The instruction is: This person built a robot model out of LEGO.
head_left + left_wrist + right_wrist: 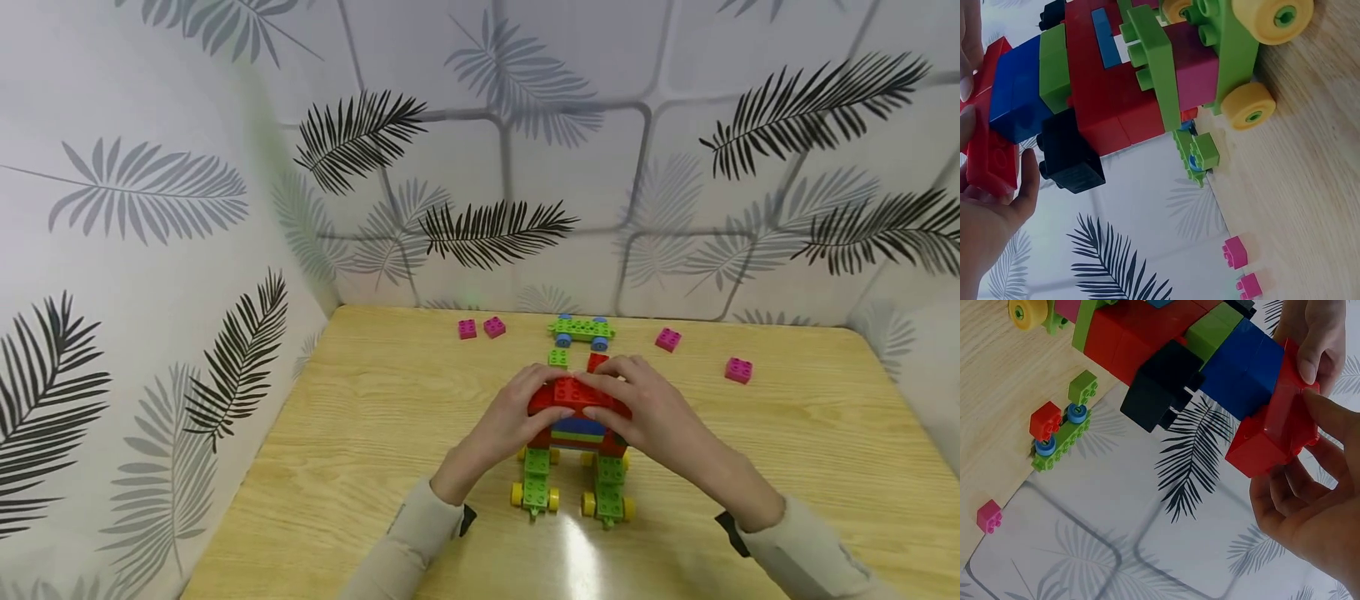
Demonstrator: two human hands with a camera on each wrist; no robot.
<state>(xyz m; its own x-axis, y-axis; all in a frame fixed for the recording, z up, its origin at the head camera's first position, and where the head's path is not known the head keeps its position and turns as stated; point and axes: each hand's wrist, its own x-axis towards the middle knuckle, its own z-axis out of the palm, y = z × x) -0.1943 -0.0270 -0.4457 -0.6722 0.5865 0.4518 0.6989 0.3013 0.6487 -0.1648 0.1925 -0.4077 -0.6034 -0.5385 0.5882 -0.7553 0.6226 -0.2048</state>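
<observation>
A tall building-block structure stands on two green wheeled bases [609, 492] with yellow wheels. Across its top runs a layer of red bricks [573, 390], over blue bricks [1019, 90] and a green brick [1054, 69]. My left hand [517, 408] grips the left end of the red layer, thumb on the near side and fingers over the far side. The right hand [652, 404] holds the right end the same way, the two thumbs pointing toward each other. Lower down, black bricks [1163, 384] stick out at the sides, above a wider red section [1110, 106].
Behind the structure lies a green wheeled base [581, 327] with blue wheels, near a loose green brick [558, 357] and a red brick [597, 362]. Pink bricks [738, 370] lie along the back of the wooden table [360, 417]. Patterned walls [450, 167] rise at the back and left.
</observation>
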